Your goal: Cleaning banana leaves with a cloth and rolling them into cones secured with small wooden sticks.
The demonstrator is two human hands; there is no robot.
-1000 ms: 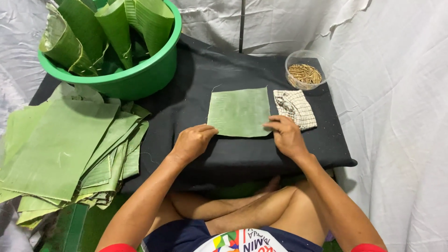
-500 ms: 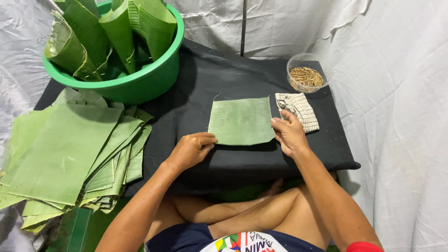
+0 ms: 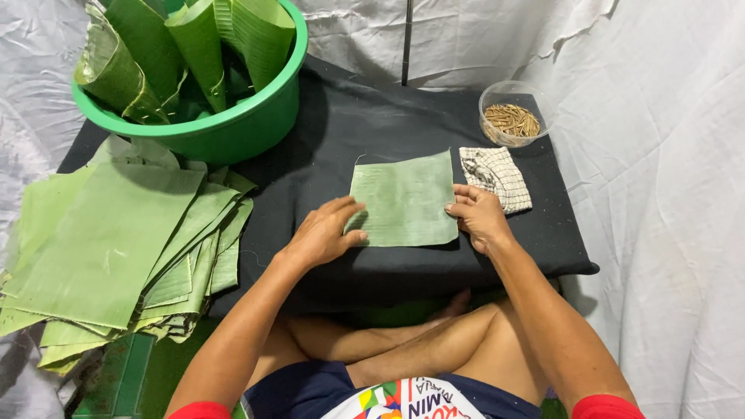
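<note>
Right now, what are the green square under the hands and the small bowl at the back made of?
Green square: looks like cut banana leaf, matte, with fine parallel ribbing. Small bowl: probably clear plastic, glossy and see-through, showing thin tan sticks inside. Both hands touch the square's edges.

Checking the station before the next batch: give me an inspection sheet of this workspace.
Surface: black cloth-covered table, white sheeting around it.
Job's things: square banana leaf piece lying flat; left hand on its left edge, right hand at its right edge.
Clutter: stack of cut leaves; green basin of folded leaves; clear bowl of small sticks; checked cloth.
Grippers: both hands open, pressing flat.
Cables: nothing seen.
Surroundings: dark vertical pole behind the table.
</note>
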